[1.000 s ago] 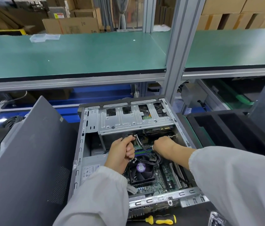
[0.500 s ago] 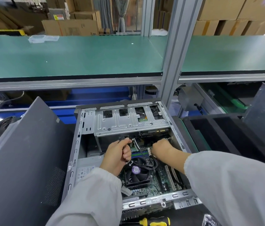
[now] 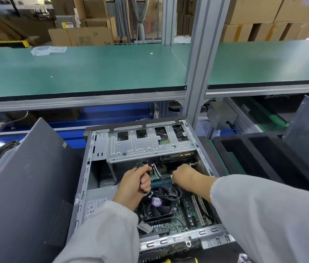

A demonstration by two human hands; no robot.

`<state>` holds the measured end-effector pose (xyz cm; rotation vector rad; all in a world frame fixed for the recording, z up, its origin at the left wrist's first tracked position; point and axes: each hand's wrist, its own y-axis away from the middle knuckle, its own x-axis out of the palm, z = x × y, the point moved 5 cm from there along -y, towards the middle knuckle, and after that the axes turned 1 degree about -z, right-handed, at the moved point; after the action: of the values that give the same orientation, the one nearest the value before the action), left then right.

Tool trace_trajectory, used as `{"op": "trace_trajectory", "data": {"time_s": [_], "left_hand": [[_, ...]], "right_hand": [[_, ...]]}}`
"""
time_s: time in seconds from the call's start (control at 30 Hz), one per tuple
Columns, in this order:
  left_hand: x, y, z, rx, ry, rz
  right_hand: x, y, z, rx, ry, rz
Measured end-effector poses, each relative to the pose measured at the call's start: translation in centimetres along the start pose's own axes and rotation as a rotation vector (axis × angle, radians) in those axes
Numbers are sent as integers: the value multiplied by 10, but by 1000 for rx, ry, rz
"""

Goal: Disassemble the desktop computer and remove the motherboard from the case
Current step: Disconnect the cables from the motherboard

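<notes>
The open grey sheet-metal computer case [image 3: 169, 242] lies on its side in front of you, and the green printed motherboard [image 3: 178, 221] sits flat on its floor, just below both of your hands. Your left hand [image 3: 134, 185] is curled round a bundle of black cables [image 3: 142, 168] above the black square finned cooler fan [image 3: 156, 205], thumb pressed on top. Your right hand [image 3: 183, 174] is closed low among the wiring at the board's far edge; its fingertips are hidden, so what they hold cannot be told. Directly beyond both hands, the perforated silver steel drive cage [image 3: 150, 147] overhangs the board's far end and blocks access there. A matt dark grey side panel [image 3: 26, 186] leans at the case's left. A black foam tray [image 3: 254, 158] lies to the case's right. A yellow-and-black screwdriver handle [image 3: 180, 260] lies just nearer you than the case.
</notes>
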<state>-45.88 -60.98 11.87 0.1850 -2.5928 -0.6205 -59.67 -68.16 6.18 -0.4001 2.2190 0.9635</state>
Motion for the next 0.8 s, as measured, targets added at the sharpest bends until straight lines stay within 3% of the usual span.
{"op": "trace_trajectory", "data": {"time_s": [0.6, 0.8], "left_hand": [[0, -3, -1, -11, -44, 6], [2, 0, 0, 0, -52, 15]], "right_hand": [[-6, -2, -5, -66, -13, 23], [-10, 4, -12, 48, -121, 70]]}}
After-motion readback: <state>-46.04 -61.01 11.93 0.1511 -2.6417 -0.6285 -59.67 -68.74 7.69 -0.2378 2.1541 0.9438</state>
